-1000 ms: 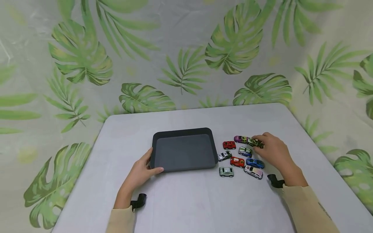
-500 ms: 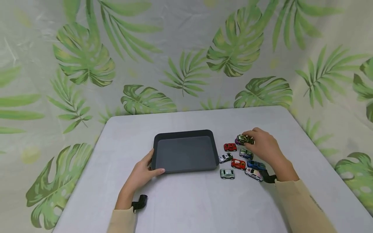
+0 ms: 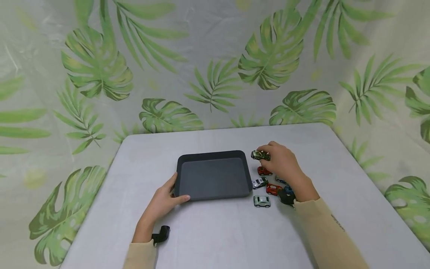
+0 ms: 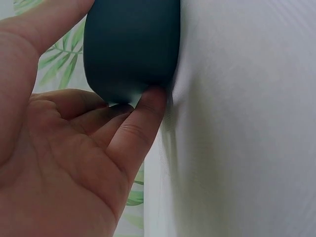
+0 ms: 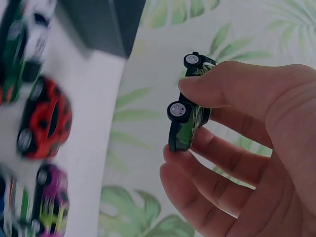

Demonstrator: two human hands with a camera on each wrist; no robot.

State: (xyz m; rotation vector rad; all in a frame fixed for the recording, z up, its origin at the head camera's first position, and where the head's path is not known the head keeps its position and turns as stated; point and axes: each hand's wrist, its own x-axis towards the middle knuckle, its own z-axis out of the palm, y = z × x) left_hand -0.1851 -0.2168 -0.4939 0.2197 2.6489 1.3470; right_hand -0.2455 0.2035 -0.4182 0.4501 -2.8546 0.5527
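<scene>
**Green camouflage toy car pinched beside the tray**

The car is held off the desk by the right hand, pinched between thumb and fingers, just beyond the tray's right wall and near its far right corner. The tray's near left corner is gripped by the left hand, with the thumb laid along the near rim.

To the right of the tray, further toy cars are grouped: a red car with black spots, a purple car, a silver car close against the tray wall, a second red car and a pale green car. Others are partly hidden by the right arm.

The step in hand is judged to be the moving of a single car, with the tray steadied. For the next move, a firm pinch and clearance over the right rim would probably be needed, if the car is to be set inside.

No brand or label can be read; the dark mark on the right sleeve is too small to be made out.
</scene>
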